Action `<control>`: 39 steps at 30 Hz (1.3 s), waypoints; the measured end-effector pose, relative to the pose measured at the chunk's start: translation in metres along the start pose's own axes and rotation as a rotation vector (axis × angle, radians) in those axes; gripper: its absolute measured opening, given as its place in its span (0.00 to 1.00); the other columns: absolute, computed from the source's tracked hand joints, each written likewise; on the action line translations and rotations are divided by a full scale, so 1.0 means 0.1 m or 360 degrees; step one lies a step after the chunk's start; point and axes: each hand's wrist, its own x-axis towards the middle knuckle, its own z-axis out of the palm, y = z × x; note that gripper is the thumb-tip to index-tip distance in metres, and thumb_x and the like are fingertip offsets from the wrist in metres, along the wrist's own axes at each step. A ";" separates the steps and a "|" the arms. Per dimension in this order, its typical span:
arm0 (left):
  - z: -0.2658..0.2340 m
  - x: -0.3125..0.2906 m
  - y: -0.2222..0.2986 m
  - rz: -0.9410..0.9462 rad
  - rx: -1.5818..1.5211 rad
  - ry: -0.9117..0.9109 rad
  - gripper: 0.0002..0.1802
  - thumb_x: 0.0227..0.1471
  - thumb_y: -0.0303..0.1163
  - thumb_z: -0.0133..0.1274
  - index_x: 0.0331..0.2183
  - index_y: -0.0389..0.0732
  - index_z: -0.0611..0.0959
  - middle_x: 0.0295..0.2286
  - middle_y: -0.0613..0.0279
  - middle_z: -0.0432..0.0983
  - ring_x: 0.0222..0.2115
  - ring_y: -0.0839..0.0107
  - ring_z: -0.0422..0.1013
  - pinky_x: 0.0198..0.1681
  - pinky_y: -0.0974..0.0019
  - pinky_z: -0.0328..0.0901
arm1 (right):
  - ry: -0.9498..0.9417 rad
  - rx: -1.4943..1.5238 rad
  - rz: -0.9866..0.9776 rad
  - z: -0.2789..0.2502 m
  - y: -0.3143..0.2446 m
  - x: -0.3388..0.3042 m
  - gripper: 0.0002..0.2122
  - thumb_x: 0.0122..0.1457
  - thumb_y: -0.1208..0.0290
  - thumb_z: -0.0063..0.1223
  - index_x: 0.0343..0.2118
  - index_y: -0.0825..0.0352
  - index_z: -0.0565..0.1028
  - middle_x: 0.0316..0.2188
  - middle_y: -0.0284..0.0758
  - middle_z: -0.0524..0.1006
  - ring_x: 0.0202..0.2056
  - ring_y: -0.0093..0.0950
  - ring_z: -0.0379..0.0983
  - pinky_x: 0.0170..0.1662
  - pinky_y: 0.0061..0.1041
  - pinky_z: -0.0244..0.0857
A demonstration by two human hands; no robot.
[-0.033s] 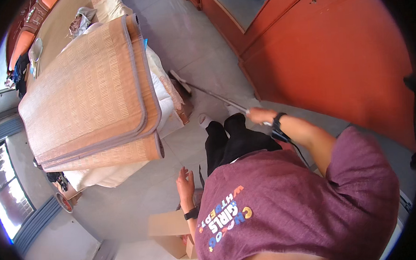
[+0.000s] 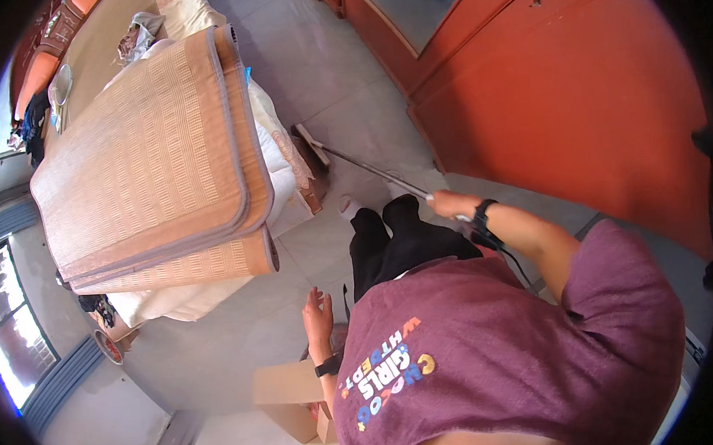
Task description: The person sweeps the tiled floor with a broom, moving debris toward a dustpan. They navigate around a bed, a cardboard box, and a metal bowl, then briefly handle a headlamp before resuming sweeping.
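Note:
My right hand [image 2: 454, 205] is closed round the handle of a long-handled broom [image 2: 374, 171]. The thin metal shaft slants forward and left to a flat, pale-topped head on the floor, close to the bed's corner. Bristles are hard to make out. My left hand [image 2: 318, 311] hangs at my side, holding nothing, its fingers apart and loosely bent. It is nearest to an open cardboard box [image 2: 288, 383], which stands on the floor behind it.
A folded woven mat [image 2: 151, 153] overhangs the bed on the left, with pale bedding [image 2: 277, 162] below it. A red-brown wardrobe [image 2: 560, 99] stands to the right. Grey tiled floor [image 2: 300, 72] runs between them. A round bowl-like container [image 2: 109, 347] stands by the wall.
The broom's head has shifted slightly right and toward me, and my right hand has moved a little right and back with it. My left hand has stayed nearly still.

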 end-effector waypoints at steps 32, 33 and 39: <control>0.16 0.26 -0.22 0.0054 0.0077 -0.0225 0.23 0.52 0.34 0.52 0.47 0.31 0.73 0.37 0.45 0.77 0.34 0.55 0.76 0.37 0.59 0.70 | -0.0031 0.0288 0.0219 -0.12 0.26 -0.86 0.23 0.62 0.56 0.37 0.21 0.73 0.68 0.17 0.42 0.71 0.18 0.37 0.69 0.23 0.38 0.60; 0.16 0.28 -0.24 0.0037 0.0043 -0.0238 0.23 0.52 0.34 0.52 0.47 0.30 0.72 0.37 0.44 0.77 0.34 0.55 0.76 0.37 0.59 0.70 | -0.0062 0.0354 0.0250 -0.16 0.29 -0.92 0.24 0.63 0.55 0.37 0.19 0.72 0.67 0.14 0.40 0.69 0.15 0.34 0.67 0.20 0.37 0.58; 0.06 0.33 -0.24 0.0049 0.0073 -0.0147 0.23 0.52 0.33 0.52 0.47 0.29 0.73 0.34 0.45 0.78 0.34 0.56 0.76 0.36 0.62 0.69 | 0.0154 0.0628 0.0173 -0.19 0.21 -0.70 0.23 0.64 0.55 0.35 0.18 0.69 0.65 0.11 0.35 0.65 0.11 0.29 0.62 0.16 0.33 0.57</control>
